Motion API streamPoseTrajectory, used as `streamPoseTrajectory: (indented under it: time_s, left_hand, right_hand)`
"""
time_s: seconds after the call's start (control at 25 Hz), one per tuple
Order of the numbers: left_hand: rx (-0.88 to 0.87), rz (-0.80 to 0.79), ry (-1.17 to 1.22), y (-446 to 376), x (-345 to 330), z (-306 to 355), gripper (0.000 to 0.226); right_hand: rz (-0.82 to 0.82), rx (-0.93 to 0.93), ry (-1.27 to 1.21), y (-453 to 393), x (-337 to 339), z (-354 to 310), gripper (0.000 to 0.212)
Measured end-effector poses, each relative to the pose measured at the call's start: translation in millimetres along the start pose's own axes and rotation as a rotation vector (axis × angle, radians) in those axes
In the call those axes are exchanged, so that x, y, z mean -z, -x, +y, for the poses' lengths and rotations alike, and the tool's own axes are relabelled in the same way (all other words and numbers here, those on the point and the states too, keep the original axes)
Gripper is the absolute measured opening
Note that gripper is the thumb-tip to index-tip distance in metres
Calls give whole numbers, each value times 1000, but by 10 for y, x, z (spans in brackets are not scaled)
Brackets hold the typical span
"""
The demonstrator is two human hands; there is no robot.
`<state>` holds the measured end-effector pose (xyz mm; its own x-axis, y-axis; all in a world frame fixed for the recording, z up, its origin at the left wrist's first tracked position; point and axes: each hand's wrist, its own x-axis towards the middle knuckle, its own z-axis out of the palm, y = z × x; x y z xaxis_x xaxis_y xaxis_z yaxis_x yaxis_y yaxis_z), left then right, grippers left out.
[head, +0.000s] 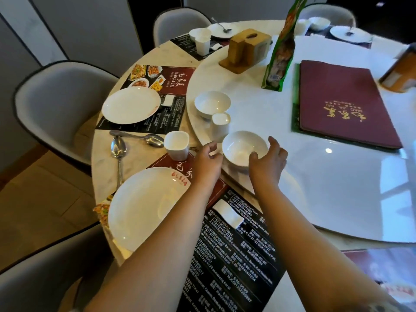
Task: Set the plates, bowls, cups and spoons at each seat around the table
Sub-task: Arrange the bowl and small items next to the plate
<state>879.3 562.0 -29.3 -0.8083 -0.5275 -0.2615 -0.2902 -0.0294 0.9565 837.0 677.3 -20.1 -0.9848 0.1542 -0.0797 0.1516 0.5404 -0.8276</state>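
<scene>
From the head camera, both bare hands flank a round glossy white bowl (pixel 244 149) at the edge of the smooth white turntable (pixel 337 176). The left hand (pixel 208 161) curls loosely, empty, beside its rim; the right hand (pixel 267 162) spreads open, fingers near the bowl's far side, not clearly gripping.

Grey chairs (pixel 58 102), wooden floor (pixel 45 199), pale walls (pixel 74 25)

Plates (pixel 131 105) four, bowls (pixel 245 147) four, cups (pixel 176 145) four, spoons (pixel 118 152) four.
</scene>
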Motion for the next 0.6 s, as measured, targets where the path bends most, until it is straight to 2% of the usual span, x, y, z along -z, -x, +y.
streamPoseTrajectory:
  time_s: [0.12, 0.32, 0.44, 0.6]
  left_hand:
    - [40, -11, 79, -53, -127, -47, 32]
    - [20, 15, 117, 118, -63, -12, 29]
    - [-15, 45, 72, 423, 105, -18, 25]
    - [-59, 102, -23, 967, 403, -111, 31]
  right_hand:
    - [-74, -94, -86, -107, 9, 24, 58]
    - [-80, -68, -113, 10, 97, 82, 55]
    - [-76, -35, -150, 313, 213, 107, 53]
    - [-105, -4, -188, 960, 376, 184, 50]
